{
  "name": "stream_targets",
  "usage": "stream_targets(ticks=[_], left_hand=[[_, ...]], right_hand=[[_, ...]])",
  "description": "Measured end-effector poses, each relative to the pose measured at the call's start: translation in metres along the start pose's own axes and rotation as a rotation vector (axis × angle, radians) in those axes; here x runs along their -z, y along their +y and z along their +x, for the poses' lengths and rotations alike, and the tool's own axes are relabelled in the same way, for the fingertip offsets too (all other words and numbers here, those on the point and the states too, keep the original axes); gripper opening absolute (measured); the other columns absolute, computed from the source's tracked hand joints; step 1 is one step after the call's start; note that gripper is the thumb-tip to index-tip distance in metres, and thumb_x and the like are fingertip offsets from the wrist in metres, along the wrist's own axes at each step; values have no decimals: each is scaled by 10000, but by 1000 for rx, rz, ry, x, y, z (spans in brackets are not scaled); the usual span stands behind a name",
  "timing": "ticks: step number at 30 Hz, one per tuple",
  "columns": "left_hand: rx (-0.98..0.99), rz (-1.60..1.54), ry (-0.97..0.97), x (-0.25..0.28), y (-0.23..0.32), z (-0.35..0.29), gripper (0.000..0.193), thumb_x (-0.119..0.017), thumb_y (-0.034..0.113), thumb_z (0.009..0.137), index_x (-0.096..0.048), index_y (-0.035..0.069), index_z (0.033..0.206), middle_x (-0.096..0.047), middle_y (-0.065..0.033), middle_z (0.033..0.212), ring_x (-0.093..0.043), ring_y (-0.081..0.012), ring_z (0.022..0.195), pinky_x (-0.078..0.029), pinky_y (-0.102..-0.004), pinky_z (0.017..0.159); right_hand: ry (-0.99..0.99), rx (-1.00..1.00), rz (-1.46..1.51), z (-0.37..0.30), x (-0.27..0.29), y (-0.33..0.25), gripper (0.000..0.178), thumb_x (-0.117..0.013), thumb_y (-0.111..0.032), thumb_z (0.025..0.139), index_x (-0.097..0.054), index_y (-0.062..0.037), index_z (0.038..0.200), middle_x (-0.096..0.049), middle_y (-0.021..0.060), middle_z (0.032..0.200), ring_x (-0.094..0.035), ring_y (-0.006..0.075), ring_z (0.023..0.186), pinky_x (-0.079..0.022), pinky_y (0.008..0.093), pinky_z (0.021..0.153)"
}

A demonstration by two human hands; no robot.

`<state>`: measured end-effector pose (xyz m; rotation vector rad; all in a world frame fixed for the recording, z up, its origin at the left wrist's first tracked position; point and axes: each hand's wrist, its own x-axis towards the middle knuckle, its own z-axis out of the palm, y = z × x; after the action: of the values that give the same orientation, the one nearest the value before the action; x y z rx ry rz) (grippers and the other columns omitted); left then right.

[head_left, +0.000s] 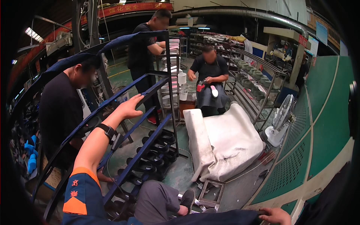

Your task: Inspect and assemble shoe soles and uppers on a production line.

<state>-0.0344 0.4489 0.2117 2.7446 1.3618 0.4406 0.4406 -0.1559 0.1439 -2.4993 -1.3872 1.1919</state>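
My left arm, in a dark blue and orange sleeve with a black wristband, reaches to a tall black metal rack. My left hand lies against one of its blue padded bars, fingers stretched out and thumb apart. On the rack's lower shelf stand several black shoes. At the lower right, my right hand rests with fingers loosely extended on dark blue cloth. It holds nothing that I can see. A grey trouser leg with a dark shoe shows below the rack.
A white cover drapes a bulky object ahead. Behind it a seated person handles a shoe part. Two people stand by the rack. A white fan, a green perforated cabinet and a metal frame are at right.
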Motion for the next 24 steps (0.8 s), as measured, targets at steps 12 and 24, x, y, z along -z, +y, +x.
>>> stream_targets(ticks=[12,24], left_hand=[[10,-16,-36,7,9,-3,900,-704,314,738,-336,97,1530,-280,-163,1608,-365,-329,1436,-357,-378,1150],[4,-21,-33,6,11,-3,895,-698,323,736,-342,103,1528,-282,-159,1608,-360,-329,1438,-354,-381,1152]], right_hand=[[-90,33,-95,6,3,10,662,-560,-601,916,-554,-138,1389,-654,179,1262,-626,357,1156,-485,400,989],[-63,62,-125,6,4,11,650,-571,-600,908,-563,-155,1382,-666,178,1230,-627,375,1131,-495,408,966]])
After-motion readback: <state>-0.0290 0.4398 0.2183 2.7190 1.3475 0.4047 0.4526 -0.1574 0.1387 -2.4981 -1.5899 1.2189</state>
